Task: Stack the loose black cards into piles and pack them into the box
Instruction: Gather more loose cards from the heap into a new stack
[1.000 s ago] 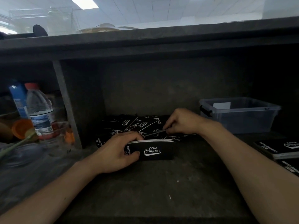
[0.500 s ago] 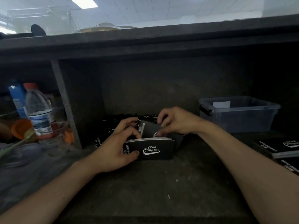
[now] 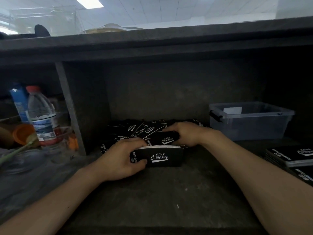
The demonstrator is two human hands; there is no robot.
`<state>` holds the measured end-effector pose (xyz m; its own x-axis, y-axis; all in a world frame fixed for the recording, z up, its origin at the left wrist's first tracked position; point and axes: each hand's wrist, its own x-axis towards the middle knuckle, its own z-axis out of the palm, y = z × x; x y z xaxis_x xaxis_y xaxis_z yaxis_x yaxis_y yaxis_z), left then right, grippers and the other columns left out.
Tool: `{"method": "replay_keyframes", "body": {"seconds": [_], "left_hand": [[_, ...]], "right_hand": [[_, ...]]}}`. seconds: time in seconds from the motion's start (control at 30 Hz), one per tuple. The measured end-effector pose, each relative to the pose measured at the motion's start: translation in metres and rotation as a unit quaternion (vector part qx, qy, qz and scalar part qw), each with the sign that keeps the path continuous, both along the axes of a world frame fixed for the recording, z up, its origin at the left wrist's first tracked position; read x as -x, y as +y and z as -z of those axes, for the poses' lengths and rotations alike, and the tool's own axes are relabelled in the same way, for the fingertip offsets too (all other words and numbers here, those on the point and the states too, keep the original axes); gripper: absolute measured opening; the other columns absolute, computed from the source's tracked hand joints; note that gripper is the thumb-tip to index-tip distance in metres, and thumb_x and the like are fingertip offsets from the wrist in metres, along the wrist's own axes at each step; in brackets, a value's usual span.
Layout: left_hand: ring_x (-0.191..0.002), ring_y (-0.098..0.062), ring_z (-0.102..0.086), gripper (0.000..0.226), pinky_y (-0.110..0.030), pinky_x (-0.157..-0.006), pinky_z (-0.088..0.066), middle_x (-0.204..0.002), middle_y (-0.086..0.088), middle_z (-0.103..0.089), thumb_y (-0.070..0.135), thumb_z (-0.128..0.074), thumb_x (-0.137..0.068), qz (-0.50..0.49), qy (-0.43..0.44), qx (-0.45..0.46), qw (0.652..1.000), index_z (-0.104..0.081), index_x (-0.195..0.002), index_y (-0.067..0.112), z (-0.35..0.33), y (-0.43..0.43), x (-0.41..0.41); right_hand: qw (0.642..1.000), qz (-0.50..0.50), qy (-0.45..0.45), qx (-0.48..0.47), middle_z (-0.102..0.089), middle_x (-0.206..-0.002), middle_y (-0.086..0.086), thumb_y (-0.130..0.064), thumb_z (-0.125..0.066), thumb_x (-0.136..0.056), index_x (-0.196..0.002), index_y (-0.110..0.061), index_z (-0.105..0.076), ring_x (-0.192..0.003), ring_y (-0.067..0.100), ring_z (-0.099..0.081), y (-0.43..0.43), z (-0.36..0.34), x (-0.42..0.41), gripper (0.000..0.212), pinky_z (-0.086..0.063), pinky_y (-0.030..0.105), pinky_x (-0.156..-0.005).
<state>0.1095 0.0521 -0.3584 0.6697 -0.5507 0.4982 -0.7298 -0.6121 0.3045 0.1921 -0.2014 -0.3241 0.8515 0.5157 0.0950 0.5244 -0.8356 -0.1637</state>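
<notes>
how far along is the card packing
Done: a few squared piles sit at the right edge. In hand: the left hand holds a part-built stack on edge, and the right hand holds one card just behind it. Left: many loose cards lie scattered behind, and no black cards show in the clear box.

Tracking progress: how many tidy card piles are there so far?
3: one pile in the left hand, a second and third at the right edge; more may be hidden.
</notes>
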Motion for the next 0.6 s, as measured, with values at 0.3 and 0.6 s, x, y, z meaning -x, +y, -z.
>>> {"method": "replay_keyframes", "body": {"seconds": [0.3, 0.6], "left_hand": [[-0.136, -0.001, -0.046, 0.031, -0.032, -0.109, -0.047, -0.144, 0.018, -0.040, 0.042, -0.069, -0.080, 0.005, 0.009, 0.017, 1.000, -0.066, -0.108, 0.029, 0.003, 0.003, -0.004], [-0.133, 0.003, -0.045, 0.071, -0.019, -0.109, -0.042, -0.150, 0.019, -0.036, 0.016, -0.085, -0.078, -0.019, 0.032, 0.066, 0.997, -0.045, -0.132, 0.038, 0.001, 0.000, -0.002]], "right_hand": [[0.962, 0.072, -0.003, -0.262, -0.066, -0.070, -0.007, -0.021, -0.092, -0.060, -0.079, -0.021, -0.072, -0.067, 0.007, -0.061, -0.017, -0.019, 0.007, 0.028, -0.047, 0.025, -0.069], [0.935, -0.025, 0.283, -0.212, -0.071, -0.081, -0.005, -0.034, -0.072, -0.084, -0.094, -0.021, -0.077, -0.071, 0.003, -0.058, -0.016, -0.032, 0.034, 0.017, -0.043, 0.018, -0.060]]}}
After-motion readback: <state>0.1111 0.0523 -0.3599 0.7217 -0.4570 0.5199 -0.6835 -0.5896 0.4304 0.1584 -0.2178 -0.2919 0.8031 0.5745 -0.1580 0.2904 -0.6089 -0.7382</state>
